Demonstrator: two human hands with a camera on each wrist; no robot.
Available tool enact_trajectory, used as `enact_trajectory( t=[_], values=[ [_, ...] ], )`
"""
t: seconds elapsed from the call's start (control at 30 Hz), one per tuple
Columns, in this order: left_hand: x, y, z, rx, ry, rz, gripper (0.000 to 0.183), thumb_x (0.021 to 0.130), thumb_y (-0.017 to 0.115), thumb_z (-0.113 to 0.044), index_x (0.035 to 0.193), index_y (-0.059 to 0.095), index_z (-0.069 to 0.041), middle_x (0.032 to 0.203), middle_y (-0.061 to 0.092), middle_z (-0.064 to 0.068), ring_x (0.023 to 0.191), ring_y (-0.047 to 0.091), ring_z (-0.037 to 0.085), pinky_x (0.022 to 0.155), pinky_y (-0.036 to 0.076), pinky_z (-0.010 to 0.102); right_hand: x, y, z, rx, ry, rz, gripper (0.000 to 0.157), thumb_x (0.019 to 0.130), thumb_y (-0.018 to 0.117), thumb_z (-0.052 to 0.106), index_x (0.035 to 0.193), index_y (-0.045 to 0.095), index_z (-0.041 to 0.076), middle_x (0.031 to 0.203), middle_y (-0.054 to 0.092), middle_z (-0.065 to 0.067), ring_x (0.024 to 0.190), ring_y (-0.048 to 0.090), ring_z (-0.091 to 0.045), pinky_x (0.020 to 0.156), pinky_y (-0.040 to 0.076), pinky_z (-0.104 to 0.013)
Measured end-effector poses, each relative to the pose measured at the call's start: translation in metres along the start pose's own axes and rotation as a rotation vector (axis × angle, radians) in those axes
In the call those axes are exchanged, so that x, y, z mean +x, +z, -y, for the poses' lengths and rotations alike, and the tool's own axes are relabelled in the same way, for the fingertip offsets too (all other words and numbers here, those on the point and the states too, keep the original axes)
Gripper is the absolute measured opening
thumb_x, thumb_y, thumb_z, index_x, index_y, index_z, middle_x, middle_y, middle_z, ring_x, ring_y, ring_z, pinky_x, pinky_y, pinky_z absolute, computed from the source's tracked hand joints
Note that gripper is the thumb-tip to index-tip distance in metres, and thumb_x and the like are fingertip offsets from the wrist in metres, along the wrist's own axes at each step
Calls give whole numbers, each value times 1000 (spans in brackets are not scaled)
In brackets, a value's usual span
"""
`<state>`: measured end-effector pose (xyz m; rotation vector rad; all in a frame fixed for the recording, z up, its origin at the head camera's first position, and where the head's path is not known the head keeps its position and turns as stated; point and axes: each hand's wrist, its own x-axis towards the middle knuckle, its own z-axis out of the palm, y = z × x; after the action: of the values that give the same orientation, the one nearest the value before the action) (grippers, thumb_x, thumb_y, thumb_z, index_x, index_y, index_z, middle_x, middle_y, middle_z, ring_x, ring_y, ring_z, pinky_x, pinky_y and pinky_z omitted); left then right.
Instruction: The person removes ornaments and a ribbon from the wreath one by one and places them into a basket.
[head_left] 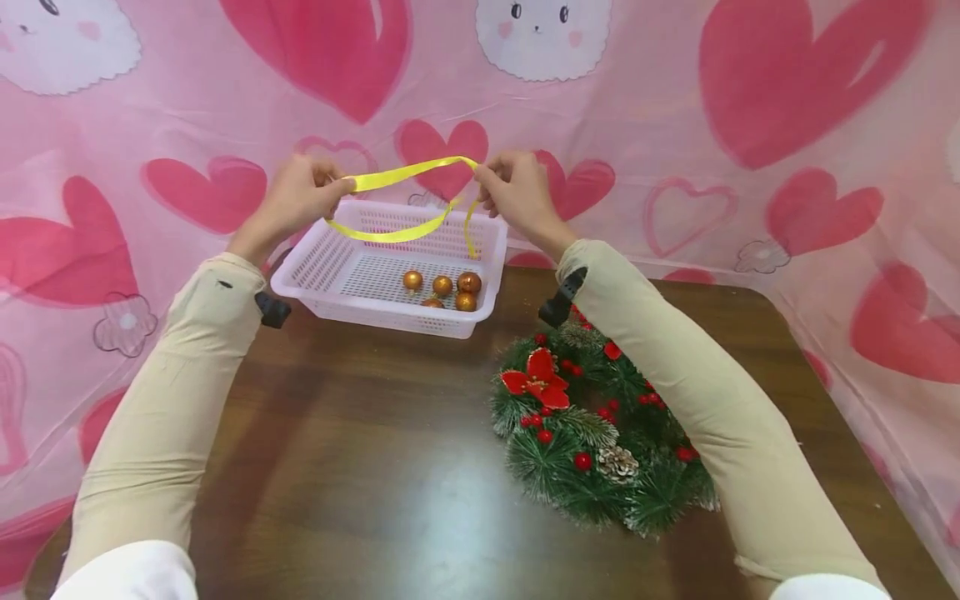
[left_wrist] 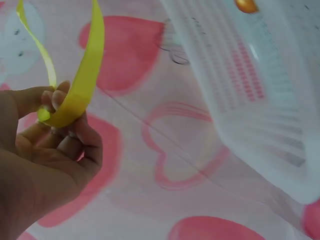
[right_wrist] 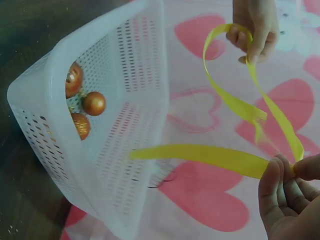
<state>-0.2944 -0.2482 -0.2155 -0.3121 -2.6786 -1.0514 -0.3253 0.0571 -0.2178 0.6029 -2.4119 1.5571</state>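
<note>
A yellow ribbon stretches between my two raised hands above the basket. My left hand pinches one stretch of it between thumb and fingers, and in the left wrist view the ribbon loops round the fingers. My right hand pinches the ribbon at the other side; a loose tail hangs below it, seen long in the right wrist view. A second strand sags between the hands. Under them stands a white perforated plastic basket with several golden-orange ball ornaments inside.
A green wreath with red berries, a red flower and a pine cone lies on the brown wooden table, partly beneath my right forearm. A pink heart-patterned cloth hangs behind the table.
</note>
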Motion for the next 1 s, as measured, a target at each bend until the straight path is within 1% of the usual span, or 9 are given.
enact_trajectory(
  t=[0.2, 0.37, 0.5, 0.6, 0.67, 0.73, 0.83, 0.93, 1.0],
  values=[
    [0, 15, 24, 43, -54, 80, 28, 99, 58, -23, 99, 68, 4, 59, 55, 4, 49, 55, 11, 52, 42, 22, 9, 19, -21, -93, 36, 100, 19, 99, 59, 16, 96, 69, 0, 76, 66, -14, 68, 64, -25, 66, 57, -34],
    [1, 40, 41, 46, -67, 139, 27, 98, 58, -18, 97, 66, 8, 57, 57, 7, 49, 57, 12, 48, 48, 22, 7, 26, -44, -184, 94, 171, 21, 97, 58, 11, 88, 71, -2, 75, 66, -16, 65, 62, -24, 58, 54, -28],
    [0, 59, 51, 32, -108, 206, 24, 99, 57, -13, 98, 64, 9, 65, 63, 16, 53, 64, 21, 50, 55, 29, 2, 28, -63, -271, 141, 219, 22, 97, 58, 11, 87, 71, -4, 76, 68, -18, 58, 58, -17, 52, 50, -23],
    [1, 69, 53, 101, -129, 295, 26, 99, 56, -14, 106, 62, 10, 89, 66, 26, 72, 70, 34, 60, 59, 36, -3, 28, -72, -313, 186, 251, 21, 97, 58, 10, 97, 69, -7, 79, 70, -20, 56, 60, -18, 52, 51, -24],
    [0, 73, 54, 196, -112, 359, 32, 99, 55, -16, 113, 59, 11, 109, 63, 32, 94, 67, 42, 76, 58, 43, -7, 27, -74, -318, 226, 286, 25, 98, 57, 9, 111, 64, -11, 83, 71, -22, 60, 65, -23, 55, 54, -27],
    [-1, 73, 55, 286, -81, 400, 37, 98, 54, -18, 119, 56, 13, 119, 58, 35, 107, 59, 47, 92, 51, 51, -10, 27, -72, -315, 249, 334, 35, 98, 56, 8, 126, 55, -13, 87, 71, -24, 65, 68, -28, 57, 56, -29],
    [-5, 72, 57, 346, -39, 393, 42, 98, 54, -19, 123, 53, 14, 125, 54, 38, 118, 51, 51, 102, 39, 58, -17, 26, -64, -323, 220, 394, 46, 98, 57, 9, 136, 45, -14, 90, 71, -23, 71, 69, -30, 58, 56, -28],
    [-11, 70, 56, 307, -5, 329, 40, 98, 55, -17, 124, 53, 13, 125, 54, 38, 119, 50, 50, 102, 39, 59, -26, 19, -53, -343, 131, 442, 45, 97, 59, 9, 135, 48, -13, 90, 71, -21, 73, 69, -29, 59, 55, -28],
    [-16, 69, 53, 266, 29, 275, 38, 98, 55, -16, 125, 54, 12, 127, 54, 37, 121, 50, 50, 102, 39, 59, -37, 9, -43, -381, 71, 455, 42, 97, 60, 11, 131, 51, -11, 92, 71, -20, 78, 69, -29, 66, 55, -29]
  ],
)
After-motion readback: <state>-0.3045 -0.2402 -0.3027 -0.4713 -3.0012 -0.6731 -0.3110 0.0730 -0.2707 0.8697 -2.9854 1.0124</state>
